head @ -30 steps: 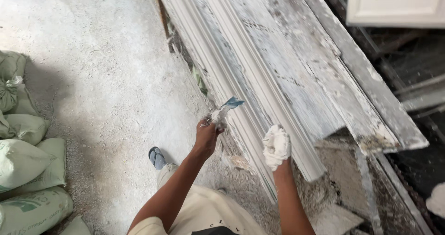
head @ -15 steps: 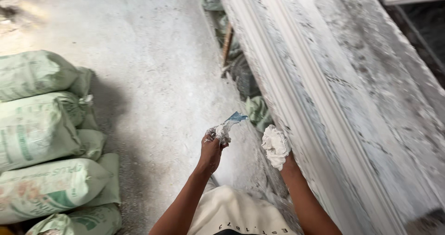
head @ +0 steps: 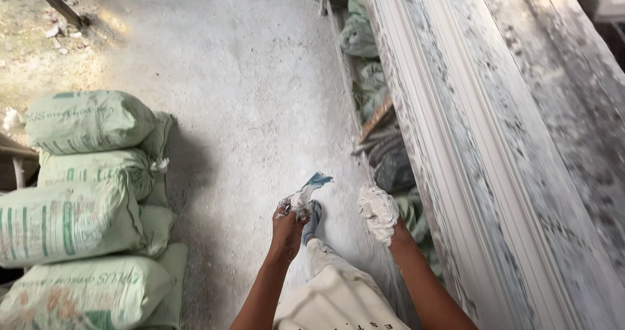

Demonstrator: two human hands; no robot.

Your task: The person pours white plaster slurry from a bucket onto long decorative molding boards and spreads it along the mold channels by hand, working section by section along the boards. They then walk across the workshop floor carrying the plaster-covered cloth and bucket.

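Dusty grey concrete floor [head: 247, 109], stacked pale green woven sacks [head: 78, 193] left of fingers, long white moulded plaster cornice lengths [head: 469, 141] right of them. Small blue-bladed putty knife [head: 311, 188], plaster-smeared, tilted, blade above left hand [head: 288, 229], fingers clenched round handle. Right hand [head: 379, 214] cupped, coated in white plaster lump [head: 376, 206], gripping it.
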